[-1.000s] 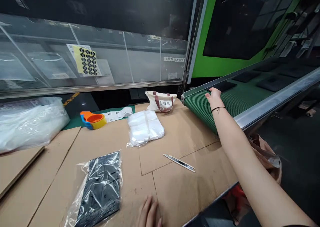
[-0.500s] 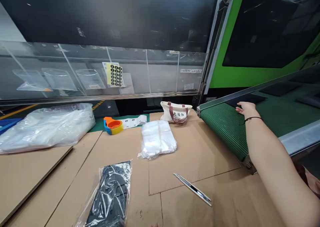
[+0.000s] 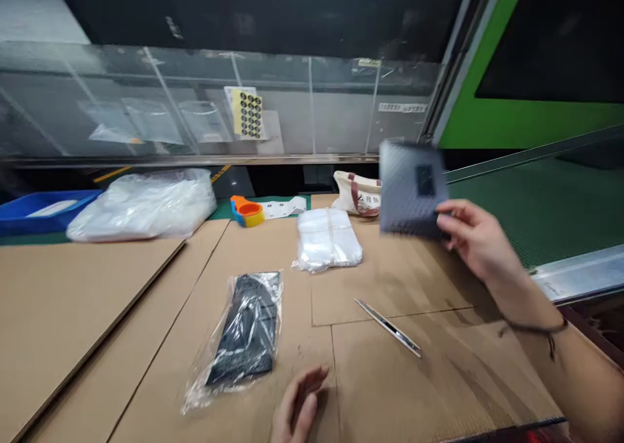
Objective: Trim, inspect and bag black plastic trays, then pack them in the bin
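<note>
My right hand [image 3: 470, 235] pinches the lower right edge of a thin dark grey rectangular panel [image 3: 407, 192] with a small darker rectangle on its face; motion blurs it. It is held up over the cardboard, in front of the canvas bag. My left hand [image 3: 302, 401] is at the bottom middle, fingers half curled and apart, holding nothing. Left of it lies a black flat item in a clear plastic bag [image 3: 251, 326]. A utility knife [image 3: 387, 326] rests on the cardboard between my two hands.
Cardboard [image 3: 439, 378] covers the table. Behind are a bundle of clear bags [image 3: 327, 241], a tape dispenser-like ring [image 3: 247, 211], a canvas bag [image 3: 351, 192], a large plastic-wrapped pack [image 3: 146, 209] and a blue tray [image 3: 14, 218]. A green conveyor [image 3: 536, 215] borders the right.
My right hand has come back from the conveyor, bringing the dark grey panel over the table. My left hand has come into view at the bottom. The camera view has shifted.
</note>
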### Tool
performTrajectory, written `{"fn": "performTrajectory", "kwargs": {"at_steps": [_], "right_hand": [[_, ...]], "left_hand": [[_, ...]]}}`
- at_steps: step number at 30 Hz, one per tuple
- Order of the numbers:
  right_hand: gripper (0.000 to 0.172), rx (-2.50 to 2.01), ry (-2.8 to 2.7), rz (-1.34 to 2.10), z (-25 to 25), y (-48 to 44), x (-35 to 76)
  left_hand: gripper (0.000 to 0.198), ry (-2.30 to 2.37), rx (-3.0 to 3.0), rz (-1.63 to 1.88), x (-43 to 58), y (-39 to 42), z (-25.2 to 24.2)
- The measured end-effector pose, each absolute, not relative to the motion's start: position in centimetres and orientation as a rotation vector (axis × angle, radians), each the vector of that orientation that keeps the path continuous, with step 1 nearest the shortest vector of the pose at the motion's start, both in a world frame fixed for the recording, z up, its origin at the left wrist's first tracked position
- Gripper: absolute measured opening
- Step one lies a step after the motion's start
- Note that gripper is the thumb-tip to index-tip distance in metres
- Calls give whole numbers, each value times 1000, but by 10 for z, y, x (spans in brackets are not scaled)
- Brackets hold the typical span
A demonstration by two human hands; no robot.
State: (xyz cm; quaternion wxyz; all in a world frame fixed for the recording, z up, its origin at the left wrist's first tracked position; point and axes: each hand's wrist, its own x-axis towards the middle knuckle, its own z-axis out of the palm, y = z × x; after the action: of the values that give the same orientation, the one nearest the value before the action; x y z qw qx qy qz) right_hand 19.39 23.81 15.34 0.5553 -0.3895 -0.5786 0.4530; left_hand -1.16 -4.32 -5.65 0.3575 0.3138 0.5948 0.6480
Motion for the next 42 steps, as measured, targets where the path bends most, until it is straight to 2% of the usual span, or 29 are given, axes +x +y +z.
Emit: {"fn": "performTrajectory", "kwargs": {"at_steps": [2,3,4,7,9,11,14,15,18,24,26,31,42], "right_hand": [[17,-783,-1722,1340,109,184,178],[23,-689,-1887,1433,89,160,172],[28,-613,-1986,1487,71,138,167],[27,-541,-2166,1690,40,98,164],[35,-579,-2204,1795,31,95,170],[44,-783,-2208,1634,22,106,179],[39,-1200,-2241,975,1,133,190],[36,-1282,-2278,848,-7,140,192],[25,-1333,-2398,800,-21,148,192],[34,-988,-2198,1413,22,124,176],[36,-867,-2205,1479,43,114,169],[35,-681,-2349,1310,70,101,148],[37,-615,-2592,869,77,106,131]], "left_hand": [[54,1176,525,1743,-11,-36,-33],[61,1041,433,1768,-11,-32,-22],[62,974,338,1804,-11,-28,-13],[45,993,1,1879,-13,-23,5],[35,971,-154,1832,-13,-25,10],[30,881,-216,1785,-13,-30,9],[29,759,-196,1776,-12,-34,-1],[29,736,-176,1770,-11,-34,-7],[28,672,-107,1706,-9,-30,-29],[36,464,128,1668,-8,-24,-63],[36,471,151,1655,-8,-25,-64],[35,518,140,1658,-7,-27,-56],[32,539,131,1649,-6,-29,-56]]}}
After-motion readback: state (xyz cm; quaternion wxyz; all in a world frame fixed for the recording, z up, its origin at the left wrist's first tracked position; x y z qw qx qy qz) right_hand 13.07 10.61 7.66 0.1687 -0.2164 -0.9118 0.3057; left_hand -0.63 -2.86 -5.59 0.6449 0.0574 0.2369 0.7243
